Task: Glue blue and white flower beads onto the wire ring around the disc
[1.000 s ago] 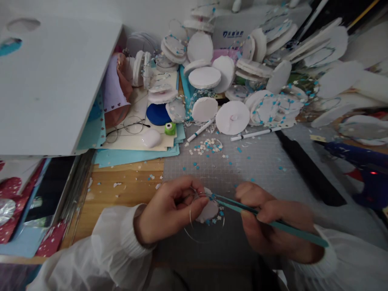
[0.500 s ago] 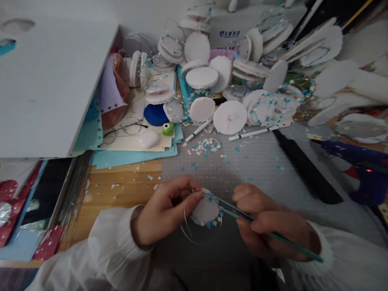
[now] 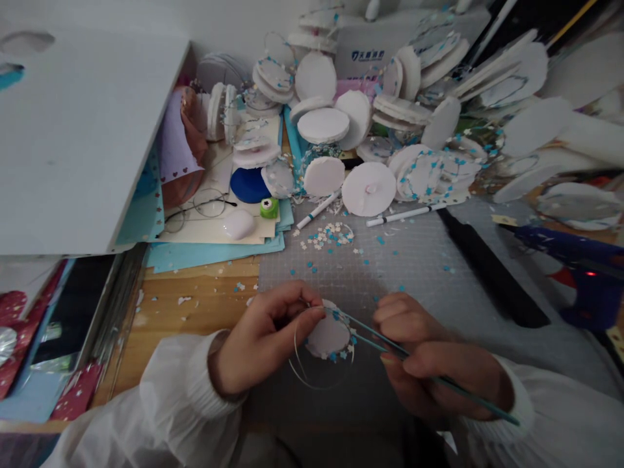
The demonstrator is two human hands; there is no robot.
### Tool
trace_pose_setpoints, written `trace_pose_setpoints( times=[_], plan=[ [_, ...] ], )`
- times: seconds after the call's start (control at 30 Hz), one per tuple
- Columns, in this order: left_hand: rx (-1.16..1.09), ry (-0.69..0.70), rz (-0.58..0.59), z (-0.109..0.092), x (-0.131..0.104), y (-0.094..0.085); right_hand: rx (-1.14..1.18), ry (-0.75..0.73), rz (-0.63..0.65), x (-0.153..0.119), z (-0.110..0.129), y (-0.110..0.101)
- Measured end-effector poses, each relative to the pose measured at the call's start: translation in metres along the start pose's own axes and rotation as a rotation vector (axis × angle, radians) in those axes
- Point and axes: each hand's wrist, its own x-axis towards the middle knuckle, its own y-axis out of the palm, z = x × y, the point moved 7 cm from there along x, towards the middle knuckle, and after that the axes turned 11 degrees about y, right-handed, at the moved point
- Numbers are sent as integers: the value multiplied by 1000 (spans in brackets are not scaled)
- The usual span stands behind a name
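Two grips are pinching: the left hand, nearer to the white disc over the desk, holds the wire loop, and the right hand the teal tweezers, slanting up-left toward the disc.

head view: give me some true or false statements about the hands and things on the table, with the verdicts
1. The right hand holds green tweezers. True.
2. Loose blue and white pieces lie on the grey mat. True.
3. The left hand lies flat on the mat. False: it pinches a thin wire hoop.
4. The light on the glue gun is green. False: it is red.
5. The green punch is left of the glue gun. True.
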Motion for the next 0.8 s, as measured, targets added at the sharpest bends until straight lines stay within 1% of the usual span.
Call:
trace_pose_setpoints(
  times=[0.17, 0.3, 0.43, 0.63, 0.8],
  plan=[
    [9, -3, 2, -1, 1, 1, 2, 3, 29, -1, -1, 2],
    [-1, -8, -2, 1, 1, 1, -2, 9, 27, -1, 0, 2],
    [-3, 13, -4, 1, 2, 1, -25, 1, 50, -1, 1, 3],
    [34, 27, 7, 2, 1, 1, -12, -51, 32, -3, 0, 4],
    [22, 33, -7, 2, 1, 0, 32, -5, 70, -3, -1, 4]
  ],
)
